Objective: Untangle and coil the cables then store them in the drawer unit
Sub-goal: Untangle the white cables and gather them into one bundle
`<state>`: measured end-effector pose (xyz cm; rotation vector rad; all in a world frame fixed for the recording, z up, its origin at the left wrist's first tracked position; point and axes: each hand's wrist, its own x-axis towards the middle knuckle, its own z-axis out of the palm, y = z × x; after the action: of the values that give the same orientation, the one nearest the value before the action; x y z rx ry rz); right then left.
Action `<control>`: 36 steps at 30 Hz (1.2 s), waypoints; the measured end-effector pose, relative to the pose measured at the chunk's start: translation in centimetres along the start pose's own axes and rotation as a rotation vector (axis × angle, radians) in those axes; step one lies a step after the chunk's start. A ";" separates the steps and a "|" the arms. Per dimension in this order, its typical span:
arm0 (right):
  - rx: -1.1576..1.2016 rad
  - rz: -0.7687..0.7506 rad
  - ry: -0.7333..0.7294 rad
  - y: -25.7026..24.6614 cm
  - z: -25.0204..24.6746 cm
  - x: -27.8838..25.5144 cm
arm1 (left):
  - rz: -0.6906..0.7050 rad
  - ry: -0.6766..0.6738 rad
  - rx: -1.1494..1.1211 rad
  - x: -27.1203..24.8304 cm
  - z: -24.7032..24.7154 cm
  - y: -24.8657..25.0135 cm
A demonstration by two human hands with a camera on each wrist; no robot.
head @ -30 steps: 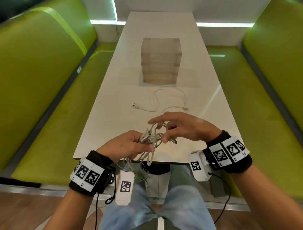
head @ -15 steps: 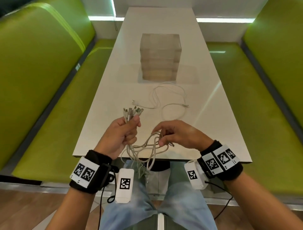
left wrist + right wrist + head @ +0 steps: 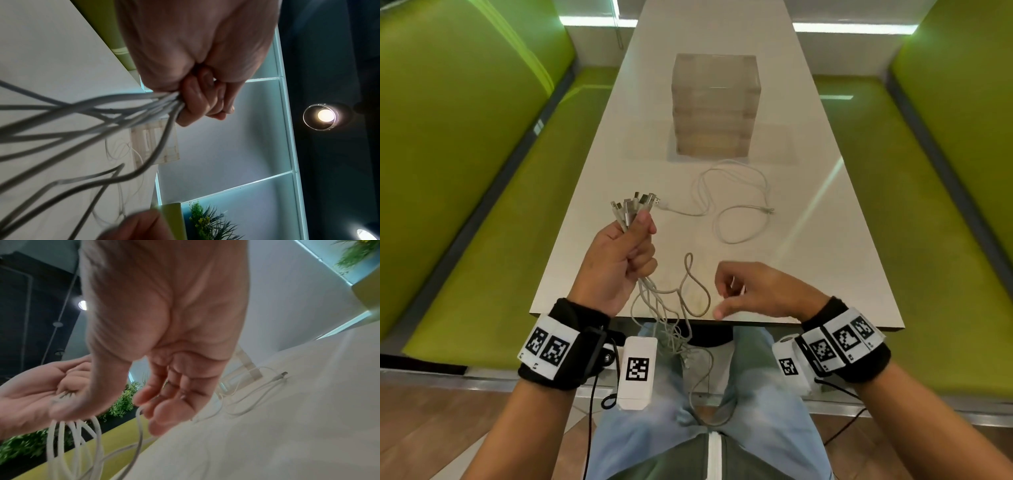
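My left hand [image 3: 640,243] is raised over the table's near left part and grips a bundle of white cables [image 3: 654,294] just below their plugs [image 3: 635,205], which fan out above the fist. In the left wrist view the strands [image 3: 123,113] stream out of the closed fingers [image 3: 197,105]. They droop in loops over the table edge into my lap. My right hand [image 3: 736,294] hovers to the right of one loop with its fingers loosely curled, holding nothing; a strand [image 3: 139,426] passes just beside its fingertips [image 3: 164,408]. A clear drawer unit [image 3: 715,106] stands mid-table, all drawers closed.
One separate white cable [image 3: 736,205] lies in loose curves on the white table [image 3: 825,274] in front of the drawer unit. Green benches [image 3: 465,171] run along both sides. My legs in jeans [image 3: 756,428] are under the near edge.
My left hand lifted the plug ends up and forward, so the cables hang straighter. My right hand let go of the loops and drew back to the right.
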<state>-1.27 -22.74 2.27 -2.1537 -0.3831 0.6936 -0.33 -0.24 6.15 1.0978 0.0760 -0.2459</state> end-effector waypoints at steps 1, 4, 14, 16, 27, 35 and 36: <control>0.060 -0.008 0.052 -0.2 -0.1 0.0 | -0.001 -0.002 -0.006 0.0 0.2 0.0; 0.114 -0.074 0.053 -1.3 0.6 0.5 | -0.003 -0.022 -0.008 0.0 0.8 -0.1; -0.116 -0.037 -0.245 -1.6 3.7 1.2 | 0.098 -0.011 -0.087 0.3 0.4 1.2; -0.044 -0.050 -0.180 -1.2 3.3 1.1 | 0.119 -0.004 -0.105 0.5 0.0 1.4; -0.342 0.244 0.193 1.8 0.6 0.8 | 0.140 0.022 -0.104 0.6 0.0 1.3; 0.239 0.040 -0.269 -2.6 1.7 -0.9 | 0.139 0.009 -0.051 0.8 0.8 0.6; 0.284 0.031 -0.259 -3.0 1.5 -1.0 | 0.140 0.013 -0.049 0.8 0.8 0.6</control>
<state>-3.13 -20.47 4.17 -1.8104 -0.3635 0.9875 0.55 -0.80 6.92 1.0511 0.0172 -0.1109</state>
